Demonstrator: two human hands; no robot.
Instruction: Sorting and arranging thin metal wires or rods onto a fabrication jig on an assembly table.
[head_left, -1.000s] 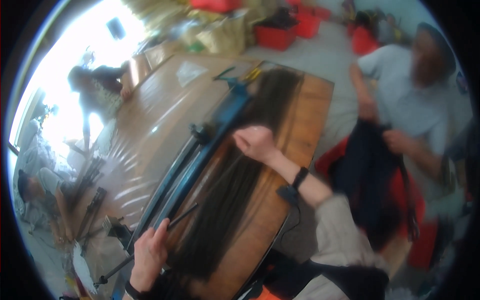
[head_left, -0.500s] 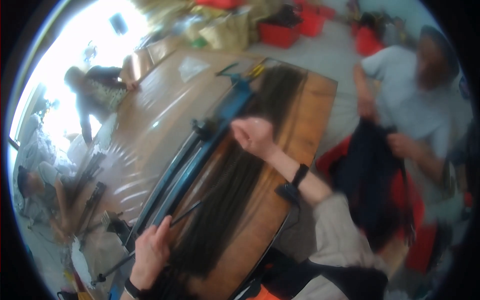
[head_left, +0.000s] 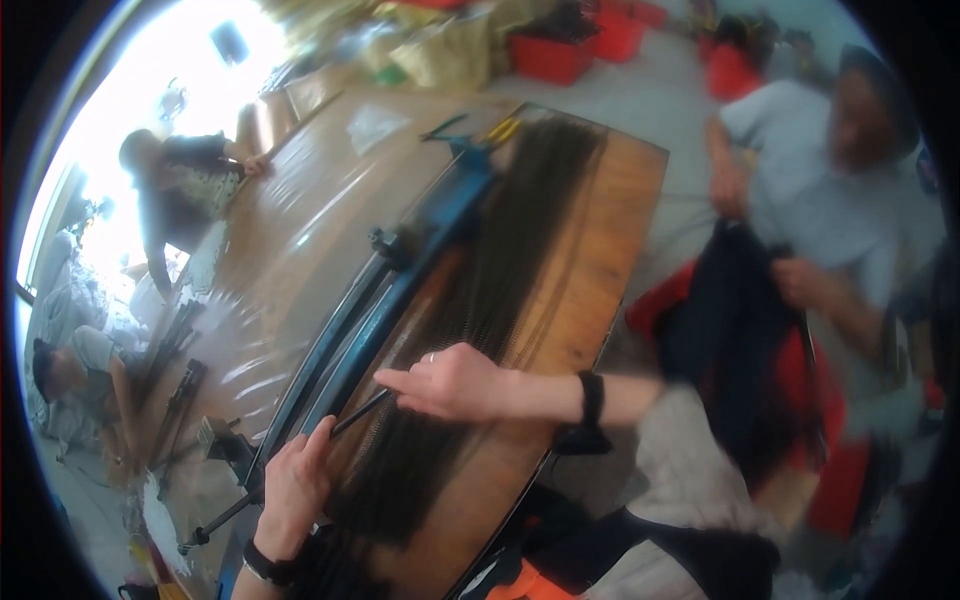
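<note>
My left hand (head_left: pixel 295 488), with a black band at the wrist, is closed round a thin dark rod (head_left: pixel 360 411) beside a long blue metal bar (head_left: pixel 372 335). The rod slants up and right from its thumb. My right hand (head_left: pixel 450 383), wearing a ring and a black wristband, is at the rod's upper end. Its index finger points left while the other fingers curl; what they hold, if anything, is hidden. Under and beyond this hand lies a wide bundle of long dark strands (head_left: pixel 530 215), finely ribbed where it shows sharply, along the wooden board (head_left: pixel 625 205).
Pliers with yellow handles (head_left: pixel 505 131) lie at the bar's far end. Clear plastic sheeting (head_left: pixel 300 215) covers the table to the left. A co-worker (head_left: pixel 810 180) at right handles dark cloth (head_left: pixel 725 330); two more people work at left. Red crates (head_left: pixel 550 58) stand behind.
My right hand has come down and left, from above the bundle to the rod's end, and its index finger now points left. My left hand stays on the rod, slightly shifted.
</note>
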